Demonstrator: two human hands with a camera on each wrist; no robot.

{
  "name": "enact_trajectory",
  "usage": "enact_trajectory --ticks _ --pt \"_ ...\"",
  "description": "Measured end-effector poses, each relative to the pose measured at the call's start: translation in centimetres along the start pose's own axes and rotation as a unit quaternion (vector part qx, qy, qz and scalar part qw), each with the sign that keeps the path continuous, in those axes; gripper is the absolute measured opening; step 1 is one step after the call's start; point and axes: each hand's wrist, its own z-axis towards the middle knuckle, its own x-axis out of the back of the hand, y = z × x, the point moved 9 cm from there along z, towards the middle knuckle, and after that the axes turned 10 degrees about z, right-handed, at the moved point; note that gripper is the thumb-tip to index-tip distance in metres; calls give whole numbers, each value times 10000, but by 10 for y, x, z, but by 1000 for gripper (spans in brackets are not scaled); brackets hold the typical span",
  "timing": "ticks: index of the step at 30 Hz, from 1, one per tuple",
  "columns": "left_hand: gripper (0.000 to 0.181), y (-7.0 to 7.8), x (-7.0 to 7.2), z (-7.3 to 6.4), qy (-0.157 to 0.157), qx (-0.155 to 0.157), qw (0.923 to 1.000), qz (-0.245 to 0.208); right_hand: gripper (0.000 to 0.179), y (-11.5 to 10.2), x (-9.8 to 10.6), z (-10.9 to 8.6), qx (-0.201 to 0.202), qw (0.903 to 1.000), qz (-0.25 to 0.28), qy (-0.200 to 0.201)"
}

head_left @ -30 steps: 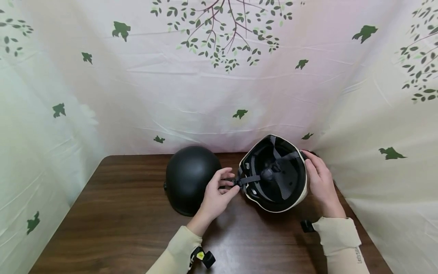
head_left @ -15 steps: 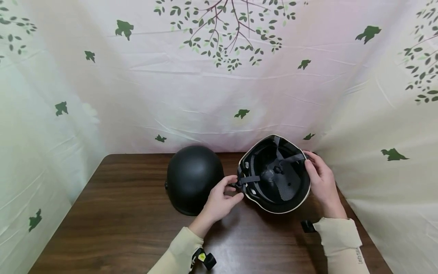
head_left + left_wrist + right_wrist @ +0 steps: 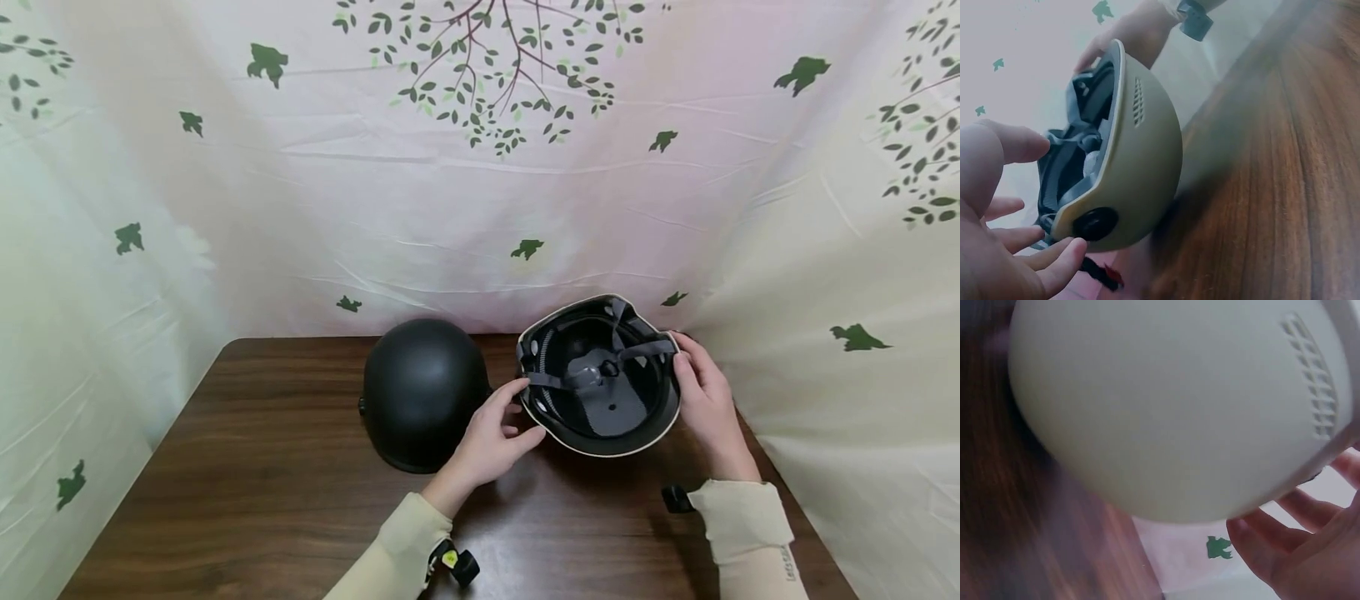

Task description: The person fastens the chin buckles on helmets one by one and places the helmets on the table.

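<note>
A tan helmet (image 3: 607, 421) stands tipped at the right of the table, its black padded inside and grey straps (image 3: 647, 350) facing up toward the head camera. My right hand (image 3: 707, 404) grips its right edge, thumb on the near side and fingers behind. At the opposite edge is my left hand (image 3: 487, 442), fingers spread and fingertips right at the rim. The left wrist view shows the tan shell (image 3: 1150, 156) with a black round side fitting (image 3: 1095, 224) beside those fingers. In the right wrist view, the smooth shell (image 3: 1147, 412) hides part of my right hand (image 3: 1297, 544).
Close to my left hand, a black helmet (image 3: 423, 396) rests dome up on the dark wooden table (image 3: 247, 467). Pale cloth (image 3: 420, 208) printed with leaves and birds hangs behind the table and along both sides.
My left hand has let go of the strap buckle and moved right and slightly down to the rim. The tan helmet has turned and tilted a little; my right hand keeps its grip.
</note>
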Motion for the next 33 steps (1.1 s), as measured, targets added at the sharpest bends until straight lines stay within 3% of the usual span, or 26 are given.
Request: enact_trajectory --ticks 6,13,16,20,22,28,33 --pt "73 4 10 0 177 43 9998 44 47 13 -8 -1 -321 9985 -286 -339" --pt "73 14 21 2 550 -357 9978 -16 51 21 -8 -2 -680 9954 -475 -488" --pt "72 8 24 3 825 -550 9950 124 53 23 -11 -3 -780 9932 -624 -601" --pt "75 -6 27 4 1079 -468 9928 209 56 25 -19 -5 -879 9893 -751 -889" --pt "78 -8 29 4 1058 -404 9935 82 59 25 -21 -6 -931 9874 -784 -1014" --pt "80 8 35 4 922 -486 9945 -71 66 23 -23 -6 -958 9842 -814 -1244" --pt "83 9 37 4 868 -119 9960 -197 69 24 -25 -7 -1005 9825 -808 -1346"
